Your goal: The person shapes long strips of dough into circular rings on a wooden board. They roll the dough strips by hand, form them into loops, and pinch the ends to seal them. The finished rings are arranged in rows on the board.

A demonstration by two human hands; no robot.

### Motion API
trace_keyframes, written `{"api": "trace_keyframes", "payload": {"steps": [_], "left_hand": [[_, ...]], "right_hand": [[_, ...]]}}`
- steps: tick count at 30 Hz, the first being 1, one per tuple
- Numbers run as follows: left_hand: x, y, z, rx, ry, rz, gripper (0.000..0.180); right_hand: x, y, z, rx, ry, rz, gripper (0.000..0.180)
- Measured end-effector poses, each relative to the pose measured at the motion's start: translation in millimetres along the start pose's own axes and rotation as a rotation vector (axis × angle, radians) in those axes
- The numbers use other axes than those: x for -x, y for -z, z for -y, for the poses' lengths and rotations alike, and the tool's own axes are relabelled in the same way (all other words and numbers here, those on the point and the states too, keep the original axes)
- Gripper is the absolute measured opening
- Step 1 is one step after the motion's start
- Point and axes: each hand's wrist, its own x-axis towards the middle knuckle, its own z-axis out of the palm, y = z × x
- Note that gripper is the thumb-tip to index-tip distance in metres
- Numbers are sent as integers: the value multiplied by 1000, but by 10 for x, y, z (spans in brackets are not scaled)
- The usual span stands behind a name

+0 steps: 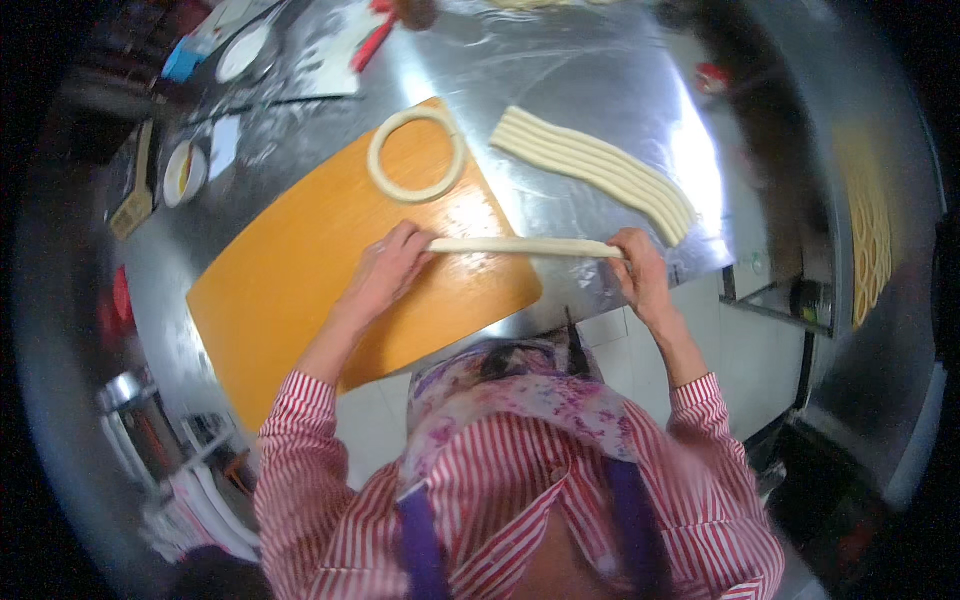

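A pale dough strip (pixel 520 246) is stretched level between my hands, over the near right part of an orange board (pixel 290 270). My left hand (pixel 396 264) pinches its left end above the board. Its right end is gripped by my right hand (pixel 642 272), just past the board's right edge. A dough ring (pixel 375 165) lies on the far part of the board, joined into a closed loop. Several dough strips (pixel 595 172) rest side by side on the steel table to the right, apart from the board.
The steel table (pixel 600 60) carries white powder at the far left, near a red-handled tool (pixel 372 45). A white bowl (pixel 197 178) and a wooden-handled brush (pixel 133 207) stand at the left. Ring-shaped pale pieces (pixel 870 245) lie at the far right.
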Motion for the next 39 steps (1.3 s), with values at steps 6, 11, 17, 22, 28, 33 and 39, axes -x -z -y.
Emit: {"api": "trace_keyframes", "payload": {"steps": [6,11,17,22,28,33,39], "left_hand": [[1676,-29,597,-20,292,-49,31],[2470,-337,877,-76,397,-305,30],[2671,-386,1071,170,425,-390,29],[2697,-361,983,-37,326,-581,31],[2683,-827,967,-130,281,-607,38],[2497,-913,793,-131,476,-402,47],[2460,-932,749,-210,492,-387,53]], "right_hand": [[-330,-1179,530,-47,249,253,28],[-452,-1420,545,22,301,338,36],[-512,-1427,409,37,13,507,32],[-559,-1588,1013,67,135,401,34],[-462,-2850,2233,-83,490,427,36],[-335,-3581,2150,-261,434,361,27],[-443,-2626,1540,-63,431,317,27]]}}
